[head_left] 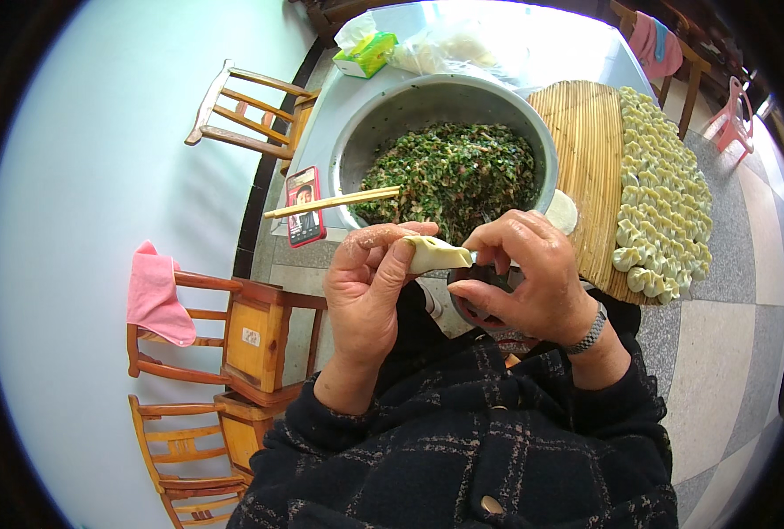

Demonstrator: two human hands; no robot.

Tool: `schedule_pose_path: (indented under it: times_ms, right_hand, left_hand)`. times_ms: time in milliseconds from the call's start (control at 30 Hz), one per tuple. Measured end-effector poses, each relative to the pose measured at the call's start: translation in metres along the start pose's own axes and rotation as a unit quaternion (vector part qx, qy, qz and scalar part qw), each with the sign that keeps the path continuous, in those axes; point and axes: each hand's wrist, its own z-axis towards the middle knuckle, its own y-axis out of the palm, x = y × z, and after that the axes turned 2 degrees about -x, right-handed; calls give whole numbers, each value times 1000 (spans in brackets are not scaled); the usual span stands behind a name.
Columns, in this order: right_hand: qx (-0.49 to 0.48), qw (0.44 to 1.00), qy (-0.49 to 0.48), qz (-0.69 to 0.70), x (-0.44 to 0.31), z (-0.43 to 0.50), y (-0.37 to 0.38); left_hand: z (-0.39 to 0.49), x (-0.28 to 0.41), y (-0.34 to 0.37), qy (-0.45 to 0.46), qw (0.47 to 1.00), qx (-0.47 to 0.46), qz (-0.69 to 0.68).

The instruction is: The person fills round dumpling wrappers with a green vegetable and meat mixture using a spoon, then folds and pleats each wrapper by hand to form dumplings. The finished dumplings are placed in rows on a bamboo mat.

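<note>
My left hand [372, 284] pinches a folded dumpling [439, 254] between thumb and fingers, in front of a large metal basin [544, 132]. My right hand [524, 271] is at the dumpling's right end, its thumb apart from the fingers; a small shiny metal piece shows between fingers and dough, mostly hidden. Chopped green filling [458, 165] lies heaped in the basin. Wooden chopsticks [332, 202] rest across its left rim. To the right, a round dough wrapper [562, 212] lies at the edge of a reed mat [580, 145], whose right side bears rows of pleated dumplings [660, 198].
A phone [305, 206] in a red case lies under the chopsticks at the left table edge. A tissue pack [365, 54] and a plastic bag [451, 49] stand behind the basin. Wooden chairs [260, 330] line the left wall; a pink chair [734, 122] is far right.
</note>
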Motion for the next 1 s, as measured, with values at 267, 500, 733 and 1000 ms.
schedule_pose_path:
  times_ms: [267,500,733,1000]
  right_hand:
    - [25,993,-110,-36,9,4,9]
    - [2,989,-144,-18,13,4,7]
    - [-9,989,-145,-3,14,6,1]
    - [59,993,-8,105,5,-1,8]
  left_hand:
    - [0,-2,3,-29,1000,-6,-9]
    - [1,-4,-1,-28,999,-27,10]
    - [0,-3,3,-29,999,-40,15]
    - [1,-5,5,20,998,-30,56]
